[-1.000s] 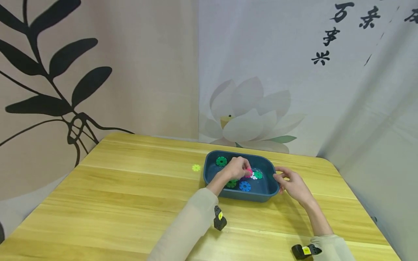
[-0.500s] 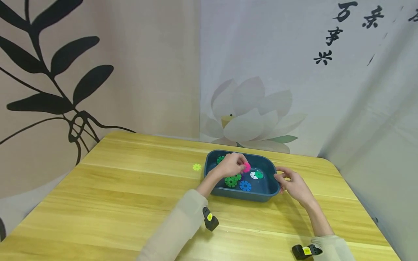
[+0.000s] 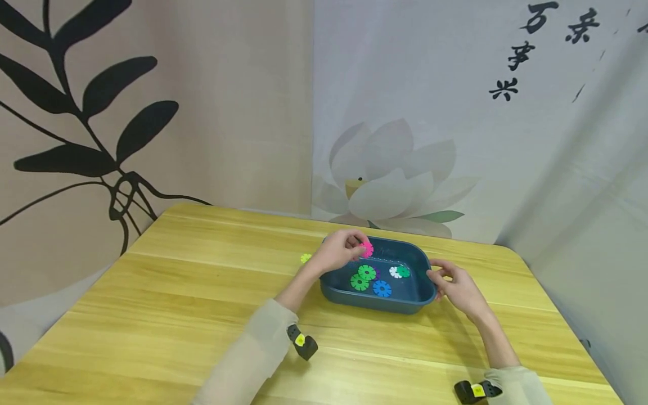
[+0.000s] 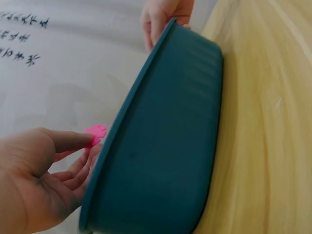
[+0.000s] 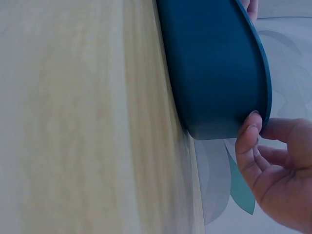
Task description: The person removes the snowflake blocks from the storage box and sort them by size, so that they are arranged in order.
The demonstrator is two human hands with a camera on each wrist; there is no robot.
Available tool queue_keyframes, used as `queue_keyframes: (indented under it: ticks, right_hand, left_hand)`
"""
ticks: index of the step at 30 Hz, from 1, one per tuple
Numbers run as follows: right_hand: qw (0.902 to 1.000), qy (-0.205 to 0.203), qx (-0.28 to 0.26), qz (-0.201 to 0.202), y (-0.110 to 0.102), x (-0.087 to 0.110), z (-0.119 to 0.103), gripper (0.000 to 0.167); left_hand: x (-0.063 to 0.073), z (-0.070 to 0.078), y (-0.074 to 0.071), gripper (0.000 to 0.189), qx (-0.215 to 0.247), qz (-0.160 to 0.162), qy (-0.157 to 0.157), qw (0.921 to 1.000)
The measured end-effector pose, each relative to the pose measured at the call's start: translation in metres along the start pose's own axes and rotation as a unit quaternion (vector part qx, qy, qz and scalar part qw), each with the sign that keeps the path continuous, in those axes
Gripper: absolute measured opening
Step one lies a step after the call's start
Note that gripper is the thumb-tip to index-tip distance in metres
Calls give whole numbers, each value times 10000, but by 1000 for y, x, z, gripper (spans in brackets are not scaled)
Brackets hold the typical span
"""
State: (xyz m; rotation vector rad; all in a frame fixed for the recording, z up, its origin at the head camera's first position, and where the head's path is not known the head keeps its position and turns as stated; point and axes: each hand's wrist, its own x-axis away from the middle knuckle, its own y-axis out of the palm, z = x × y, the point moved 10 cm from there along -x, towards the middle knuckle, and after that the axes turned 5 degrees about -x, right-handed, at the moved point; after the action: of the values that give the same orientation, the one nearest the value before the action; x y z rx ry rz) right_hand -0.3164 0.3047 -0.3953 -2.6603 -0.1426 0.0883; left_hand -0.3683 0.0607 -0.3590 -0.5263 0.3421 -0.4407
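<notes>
Between thumb and fingers, my left hand (image 3: 338,251) pinches a pink notched plastic disc (image 3: 367,250) above the left end of a dark blue plastic basin (image 3: 374,304). The left wrist view also has this pink disc (image 4: 99,131) at the fingertips, beside the basin's rim. My right hand (image 3: 459,288) holds the basin's right end, thumb and fingers pinching its rim in the right wrist view (image 5: 265,114). In the basin lie two overlapping light green discs (image 3: 360,282), a blue disc (image 3: 382,289), a white disc (image 3: 395,272) touching a darker green disc (image 3: 403,271), and a partly hidden purple disc (image 3: 377,274).
A yellow disc (image 3: 306,258) lies on the wooden table (image 3: 177,298) left of the basin, partly covered by my left hand. A printed curtain (image 3: 243,112) hangs behind the table's back edge.
My left hand has lifted the pink disc from inside the basin and carried it left and up toward the rim. My right hand keeps its hold on the basin's right end.
</notes>
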Motion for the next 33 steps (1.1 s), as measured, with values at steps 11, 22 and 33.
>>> queue_keyframes:
  ticks: [11,22,33]
  right_hand:
    - [10000,-7,33,-14,1,1,0,49]
    - [10000,17,90,-26,2,1,0,51]
    - [10000,20,78,-25,1,0,2,51]
  left_hand:
    - [18,-23,-53,21,344,796,-446,9952]
    - [36,-59,-90,18,555,1259,-891,9865]
    - [57,-119,-105,20,-103,907,-1884,9778]
